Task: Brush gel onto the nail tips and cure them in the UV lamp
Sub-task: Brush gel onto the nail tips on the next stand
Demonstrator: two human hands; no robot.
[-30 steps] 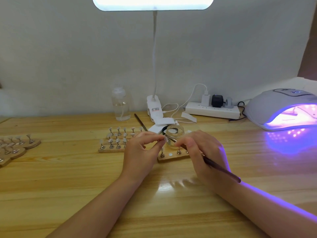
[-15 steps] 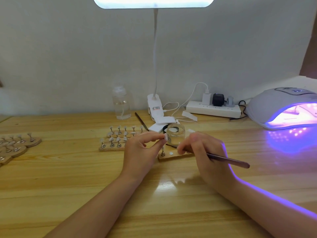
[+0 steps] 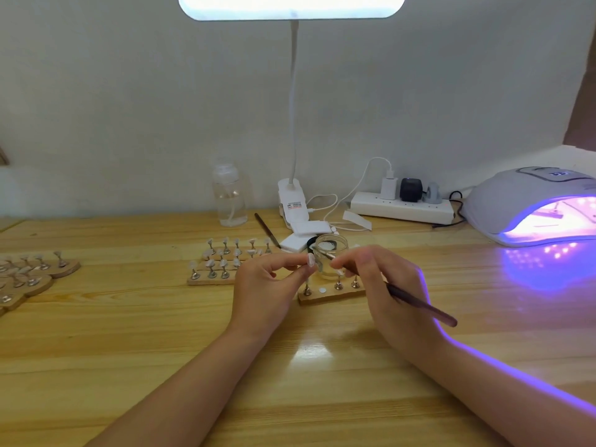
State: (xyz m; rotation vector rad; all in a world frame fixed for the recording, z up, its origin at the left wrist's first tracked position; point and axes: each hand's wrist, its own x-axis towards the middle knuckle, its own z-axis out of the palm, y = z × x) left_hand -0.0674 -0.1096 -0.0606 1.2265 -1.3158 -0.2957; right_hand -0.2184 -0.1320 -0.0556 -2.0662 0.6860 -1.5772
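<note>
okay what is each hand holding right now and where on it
The left hand pinches a nail tip, apparently by its stand. The right hand grips the brush near its front, bristles toward the glass jar.

Bright desk lamp (image 3: 292, 6) overhead glares on the table (image 3: 309, 350); violet UV lamp (image 3: 532, 208) glow rims forearms; edges soft, bowed.

Home nail-art desk: UV lamp (image 3: 529, 204), nail-tip stands (image 3: 225, 262), wooden table (image 3: 129, 333)

Glossy wooden table (image 3: 129, 366), clear glass jar (image 3: 332, 250), smooth white plastic UV lamp (image 3: 516, 201)
</note>
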